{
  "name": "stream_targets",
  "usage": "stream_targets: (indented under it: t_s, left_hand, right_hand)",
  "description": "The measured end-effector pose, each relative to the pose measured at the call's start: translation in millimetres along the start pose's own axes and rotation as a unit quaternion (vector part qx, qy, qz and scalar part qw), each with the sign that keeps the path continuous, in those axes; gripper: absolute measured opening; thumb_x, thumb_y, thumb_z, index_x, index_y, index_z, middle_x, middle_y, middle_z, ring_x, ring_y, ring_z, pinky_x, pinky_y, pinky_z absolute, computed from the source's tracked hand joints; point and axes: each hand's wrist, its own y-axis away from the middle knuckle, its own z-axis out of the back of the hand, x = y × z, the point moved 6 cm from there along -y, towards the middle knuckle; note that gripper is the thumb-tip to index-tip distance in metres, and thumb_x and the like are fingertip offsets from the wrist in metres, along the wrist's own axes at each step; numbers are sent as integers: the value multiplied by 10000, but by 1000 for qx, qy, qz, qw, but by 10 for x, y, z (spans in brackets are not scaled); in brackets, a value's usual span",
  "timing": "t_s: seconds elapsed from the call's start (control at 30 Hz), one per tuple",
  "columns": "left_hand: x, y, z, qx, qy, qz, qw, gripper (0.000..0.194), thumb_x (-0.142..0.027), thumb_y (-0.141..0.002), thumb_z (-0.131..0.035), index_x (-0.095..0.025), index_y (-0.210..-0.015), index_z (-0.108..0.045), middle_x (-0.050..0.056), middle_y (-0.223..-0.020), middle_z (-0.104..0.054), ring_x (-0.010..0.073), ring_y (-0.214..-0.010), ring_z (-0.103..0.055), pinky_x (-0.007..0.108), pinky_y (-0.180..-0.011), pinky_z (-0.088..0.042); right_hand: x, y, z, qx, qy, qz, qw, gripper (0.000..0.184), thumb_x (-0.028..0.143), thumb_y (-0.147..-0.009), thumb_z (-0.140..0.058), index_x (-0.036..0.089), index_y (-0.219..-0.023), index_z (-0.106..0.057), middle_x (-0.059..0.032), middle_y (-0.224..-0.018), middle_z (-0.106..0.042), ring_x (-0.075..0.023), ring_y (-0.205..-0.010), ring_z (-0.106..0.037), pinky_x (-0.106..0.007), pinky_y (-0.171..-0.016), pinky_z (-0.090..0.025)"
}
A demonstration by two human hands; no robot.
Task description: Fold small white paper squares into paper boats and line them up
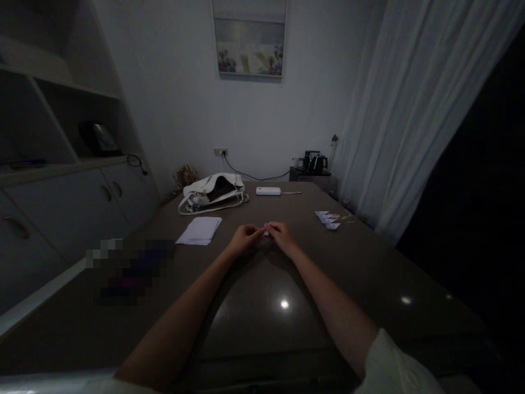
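Both my hands meet at the middle of a dark glossy table [262, 328]. My left hand [245, 238] and my right hand [279, 234] have their fingers pinched together on a small white piece of paper [266, 232] held between them, just above the tabletop. A stack of white paper sheets [199, 230] lies to the left of my left hand. Several small folded white paper pieces [327, 219] lie to the right of my right hand.
A white handbag [213, 192] lies at the far left of the table, a white power bank [268, 191] with a cable beside it. A kettle set [314, 162] stands on a side stand. Cabinets [69, 213] line the left, a white curtain [394, 126] hangs right.
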Motion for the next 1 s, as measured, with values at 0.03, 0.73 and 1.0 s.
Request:
stream_targets:
  t_s: [0.03,0.73,1.0]
  left_hand:
    - [-19,5,3,0,-13,-6,1000,408,-514,-690,-579,-109,-642,-578,-6,-531,-536,99,-486,-469,202,-480,-340]
    - [59,-37,128,-71,11,-13,997,402,-519,-681,-576,-118,-646,-561,-7,-537,-519,105,-504,-465,212,-497,-346]
    - [62,-53,81,-49,59,-3,997,407,-509,-665,-599,-103,-686,-568,9,-568,-542,100,-509,-464,211,-497,-347]
  right_hand:
    - [-12,4,-4,-1,-2,-5,1000,343,462,-732,-510,164,-566,-532,19,-516,-464,-99,-488,-426,-203,-456,-322]
    - [60,18,-89,31,32,13,999,378,484,-766,-486,148,-604,-540,10,-532,-506,-91,-488,-450,-207,-490,-343]
    - [57,23,-135,46,29,9,998,340,433,-767,-489,149,-585,-530,26,-505,-478,-79,-465,-419,-199,-470,-320]
